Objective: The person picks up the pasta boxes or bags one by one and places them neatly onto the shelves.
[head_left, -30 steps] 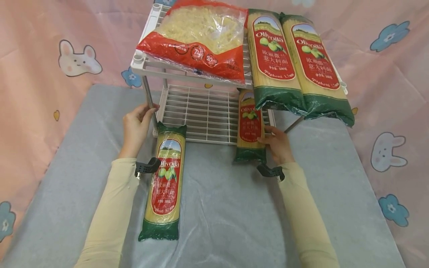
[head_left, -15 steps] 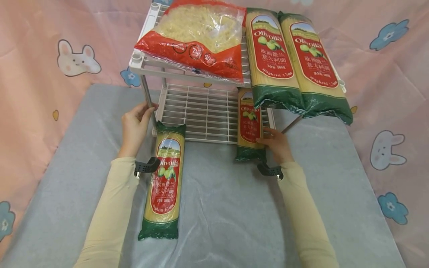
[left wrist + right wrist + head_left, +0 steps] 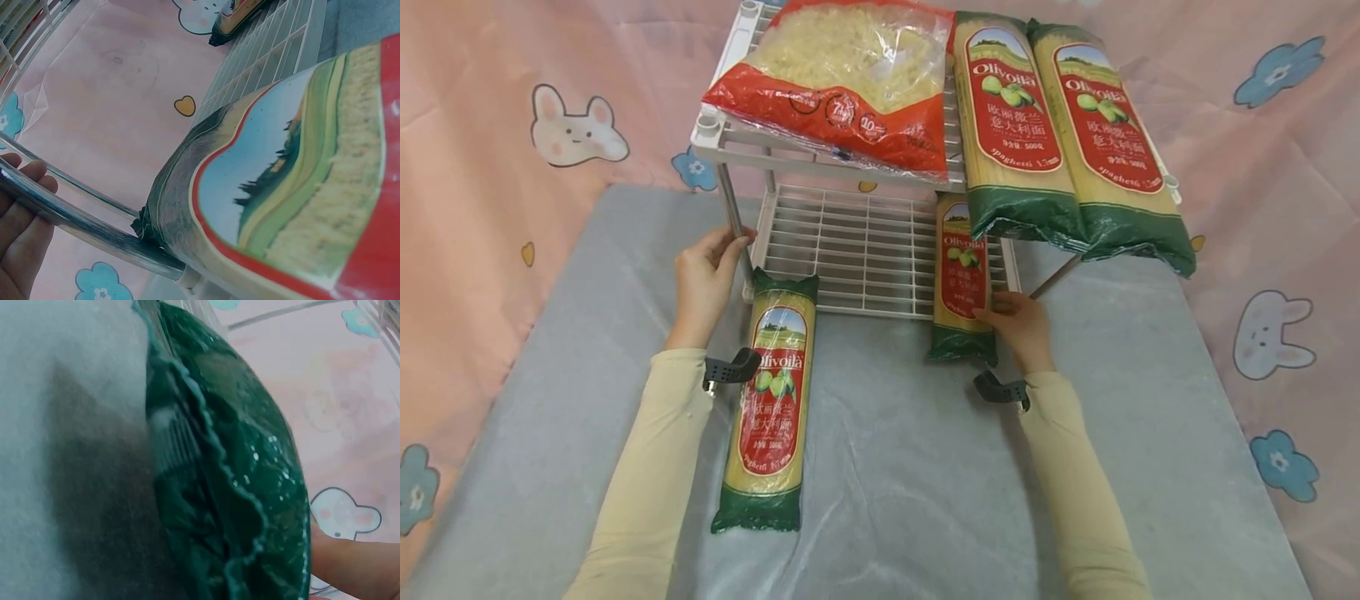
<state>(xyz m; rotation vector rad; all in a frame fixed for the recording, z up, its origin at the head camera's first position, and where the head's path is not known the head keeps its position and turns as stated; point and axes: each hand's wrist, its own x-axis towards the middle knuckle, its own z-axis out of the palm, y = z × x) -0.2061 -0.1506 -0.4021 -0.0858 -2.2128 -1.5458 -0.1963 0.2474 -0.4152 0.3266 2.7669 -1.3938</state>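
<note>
My left hand (image 3: 703,279) grips the front left metal post (image 3: 731,200) of a white two-tier rack; the left wrist view shows fingers (image 3: 28,219) around the post. A spaghetti pack (image 3: 771,392) lies on the table beside that wrist, its top end against the rack's front. My right hand (image 3: 1021,327) holds the right side of another spaghetti pack (image 3: 961,279), thumb on its front. This pack rests on the lower shelf (image 3: 865,250), with its green end (image 3: 250,456) jutting past the front edge. The right hand's other fingers are partly hidden.
The upper shelf (image 3: 760,150) bears a red bag of pasta (image 3: 850,75) and two spaghetti packs, a left one (image 3: 1015,125) and a right one (image 3: 1108,142), overhanging its front edge. Grey cloth (image 3: 895,467) covers the table; a pink patterned curtain (image 3: 467,217) hangs behind and at the sides.
Both hands keep their holds. The right wrist lowers very slightly, while the packs and the rack stay in practically the same places.
</note>
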